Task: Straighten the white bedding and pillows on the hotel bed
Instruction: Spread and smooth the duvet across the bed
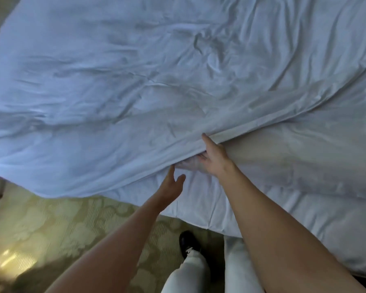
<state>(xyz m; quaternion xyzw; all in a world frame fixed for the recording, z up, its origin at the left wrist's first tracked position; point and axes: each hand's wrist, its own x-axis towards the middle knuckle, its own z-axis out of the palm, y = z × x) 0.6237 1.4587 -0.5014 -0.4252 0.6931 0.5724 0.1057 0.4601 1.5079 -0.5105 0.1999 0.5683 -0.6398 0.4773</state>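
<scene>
Rumpled white cotton duvet [135, 81] spans the frame from 9 to 3 o'clock. Right hand [212, 157] grips its hemmed edge at centre; left hand [172, 182], fingers spread, reaches beside it.

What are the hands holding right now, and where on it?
The right hand grips the hemmed edge of the white top sheet, thumb on top. The left hand is open just below that edge, holding nothing.
</scene>
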